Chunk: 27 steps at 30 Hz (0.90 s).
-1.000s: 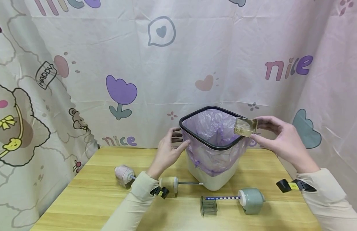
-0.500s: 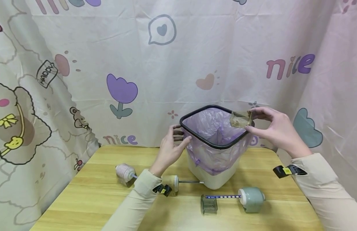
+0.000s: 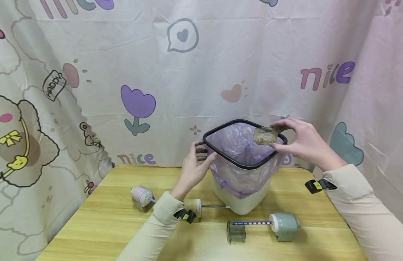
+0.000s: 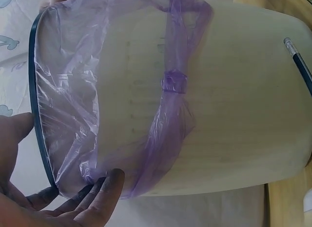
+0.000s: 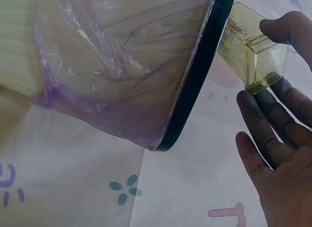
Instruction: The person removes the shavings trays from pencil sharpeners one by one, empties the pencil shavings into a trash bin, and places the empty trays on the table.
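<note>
A trash bin (image 3: 244,208) with a black rim (image 3: 245,166) and a purple bag liner (image 3: 234,139) stands on the table. My left hand (image 3: 195,166) rests against its left corner just under the rim, fingers fairly straight and spread. My right hand (image 3: 302,143) pinches a clear yellowish shavings box (image 3: 265,135) between thumb and fingers, over the right part of the bin's mouth. In the right wrist view the shavings box (image 5: 256,51) is tilted beside the rim, with dark bits of shavings inside.
In front of the bin lie a green pencil sharpener (image 3: 285,226) with a blue pencil (image 3: 252,223) in it and a dark clear shavings box (image 3: 236,232). A yellow sharpener (image 3: 195,208) with a dark pencil and a pink sharpener (image 3: 142,197) are by my left sleeve. A printed curtain (image 3: 175,79) hangs behind.
My right hand has moved left and slightly up, bringing the shavings box from the right rim to over the bin's mouth. My left hand stays at the bin's corner.
</note>
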Tool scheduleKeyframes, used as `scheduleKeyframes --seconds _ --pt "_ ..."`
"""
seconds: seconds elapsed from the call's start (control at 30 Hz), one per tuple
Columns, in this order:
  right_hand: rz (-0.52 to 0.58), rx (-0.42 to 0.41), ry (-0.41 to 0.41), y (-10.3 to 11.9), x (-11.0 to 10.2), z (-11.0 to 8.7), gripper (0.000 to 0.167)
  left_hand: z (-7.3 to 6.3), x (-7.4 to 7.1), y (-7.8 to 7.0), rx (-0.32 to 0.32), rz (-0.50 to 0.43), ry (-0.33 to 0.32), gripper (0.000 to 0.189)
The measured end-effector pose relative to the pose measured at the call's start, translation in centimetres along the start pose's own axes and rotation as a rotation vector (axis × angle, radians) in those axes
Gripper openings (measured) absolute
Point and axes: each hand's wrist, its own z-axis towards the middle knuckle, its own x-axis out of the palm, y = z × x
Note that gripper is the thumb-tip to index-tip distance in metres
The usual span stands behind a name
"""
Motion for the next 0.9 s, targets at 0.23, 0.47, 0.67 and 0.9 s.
scheduleKeyframes --seconds 0.23,0.47,0.67,0.9 --pt "-0.017 -0.031 0.031 0.5 0.0 0.6 0.056 0.9 -0.2 0.1 -0.013 0.003 -0.022 0.065" --pt "-0.064 -0.046 0.066 0.8 -0.2 1.1 0.056 1.8 -0.3 0.1 -0.021 0.011 -0.030 0.064" --pt "-0.117 -0.099 0.092 0.8 -0.1 1.4 0.058 2.0 -0.3 0.1 -0.028 0.020 -0.030 0.063" --pt "-0.199 -0.161 0.116 0.9 -0.1 1.6 0.061 2.4 -0.2 0.1 -0.038 0.016 -0.017 0.064"
